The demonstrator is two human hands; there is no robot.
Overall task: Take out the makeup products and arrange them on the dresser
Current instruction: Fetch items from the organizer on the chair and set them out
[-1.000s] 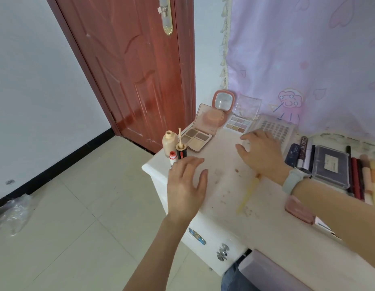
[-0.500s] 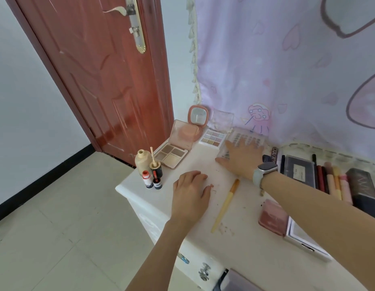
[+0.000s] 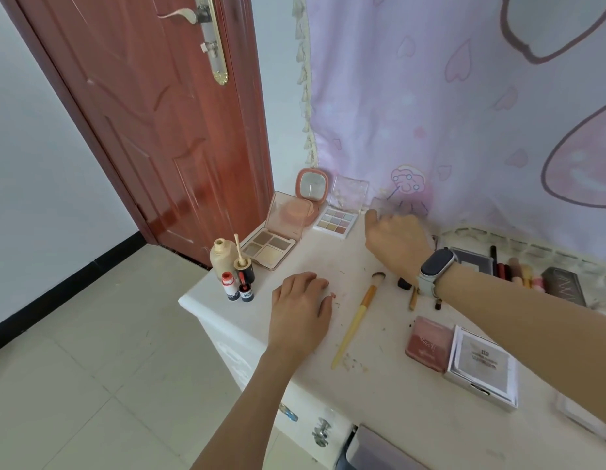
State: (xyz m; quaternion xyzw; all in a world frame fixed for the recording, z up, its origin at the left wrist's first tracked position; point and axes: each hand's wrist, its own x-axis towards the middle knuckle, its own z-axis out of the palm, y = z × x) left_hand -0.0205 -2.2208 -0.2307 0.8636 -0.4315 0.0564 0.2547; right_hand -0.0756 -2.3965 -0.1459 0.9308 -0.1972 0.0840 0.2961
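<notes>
Since half a second earlier the right hand (image 3: 395, 240) had lifted off the clear-lidded palette at the back of the dresser (image 3: 379, 395) and now hung above it, wrist bent, a smartwatch (image 3: 434, 271) on the wrist; its fingers pointed away and were blurred, so whether they pinched the clear lid (image 3: 383, 205) could not be told. The left hand (image 3: 301, 312) lay as before, palm down with relaxed fingers on the white top, holding nothing.

Nearest the person sat a white boxed compact (image 3: 481, 368) touching a pink compact (image 3: 429, 344) on its left. A yellow-handled brush (image 3: 357, 320) lay slantwise between the two hands. Near the left corner stood two small red-capped bottles (image 3: 237, 290) just in front of a beige foundation bottle (image 3: 223, 254) and an open tube with its wand upright (image 3: 243, 264). Beyond these an open four-pan palette (image 3: 271, 249) lay beside an open pastel eyeshadow palette (image 3: 335, 222), with a round pink mirror compact (image 3: 311, 186) propped behind them. To the right, pencils and sticks (image 3: 518, 271) lay in a row beside a dark case (image 3: 563, 284), against the lilac curtain (image 3: 464, 96)
</notes>
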